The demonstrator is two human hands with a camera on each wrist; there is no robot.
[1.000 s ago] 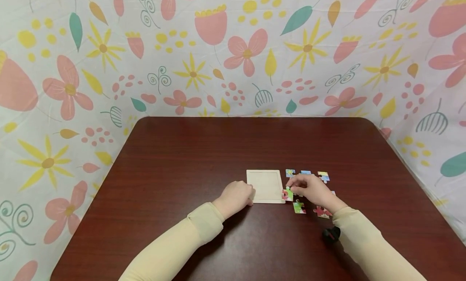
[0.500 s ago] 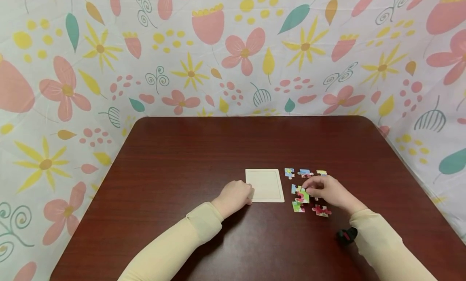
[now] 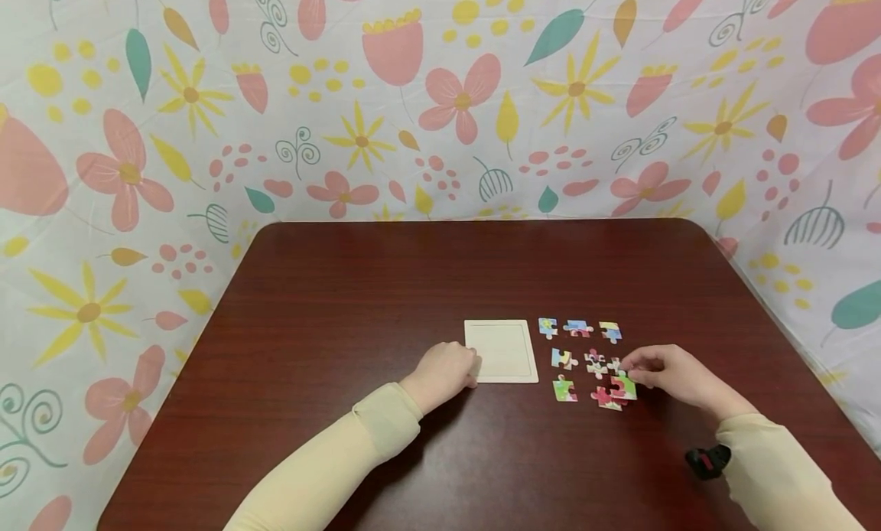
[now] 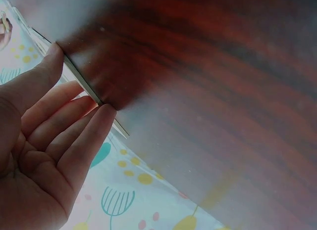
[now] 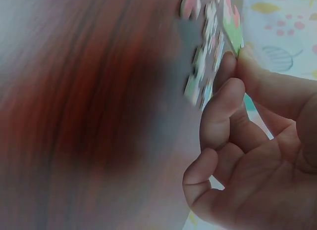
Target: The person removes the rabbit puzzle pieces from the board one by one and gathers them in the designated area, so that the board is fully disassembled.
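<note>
In the head view, my left hand [image 3: 443, 372] holds the left edge of a square, pale wooden puzzle tray [image 3: 501, 351]. The left wrist view shows the tray edge-on, with the thumb and little fingertips [image 4: 108, 111] right at its edge. My right hand [image 3: 671, 372] pinches a green and red puzzle piece [image 3: 625, 386] by its upper right corner, between thumb and forefinger. This piece is tilted and overlaps a red puzzle piece [image 3: 606, 398] at the lower right of the loose group. In the right wrist view the held piece [image 5: 233, 32] stands above the others.
Several loose pieces lie in rough rows right of the tray, among them a blue one [image 3: 547, 327], a blue and yellow one [image 3: 609, 331] and a green one [image 3: 564, 389]. The dark wooden table [image 3: 385, 286] reaches back to a flowered cloth [image 3: 461, 156].
My right hand has carried the green and red puzzle piece from the tray's right edge rightward across the loose pieces to their lower right. The left hand and tray have stayed in place.
</note>
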